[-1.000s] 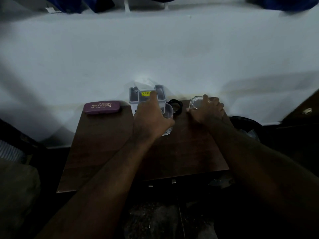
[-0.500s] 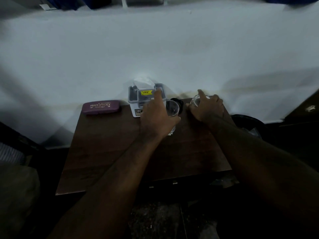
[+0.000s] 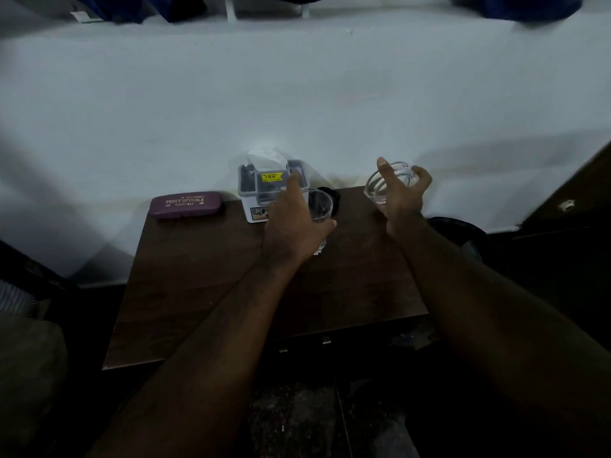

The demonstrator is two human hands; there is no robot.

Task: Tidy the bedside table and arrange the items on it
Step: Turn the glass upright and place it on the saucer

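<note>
At a dark wooden bedside table [image 3: 205, 292] against a white wall [image 3: 297, 94], the left hand [image 3: 294, 223] is gripping a drinking glass [image 3: 319, 206] at centre; the right hand [image 3: 401, 193] is lifting a glass bowl [image 3: 380, 188] at two o'clock, a purple spectacle case [image 3: 185, 204] lying at ten o'clock

The table [image 3: 205, 292] is bare across its near half and left side. Along the far edge stand the spectacle case [image 3: 186, 204], tissue box [image 3: 264, 190] and a black object [image 3: 334, 200].
</note>
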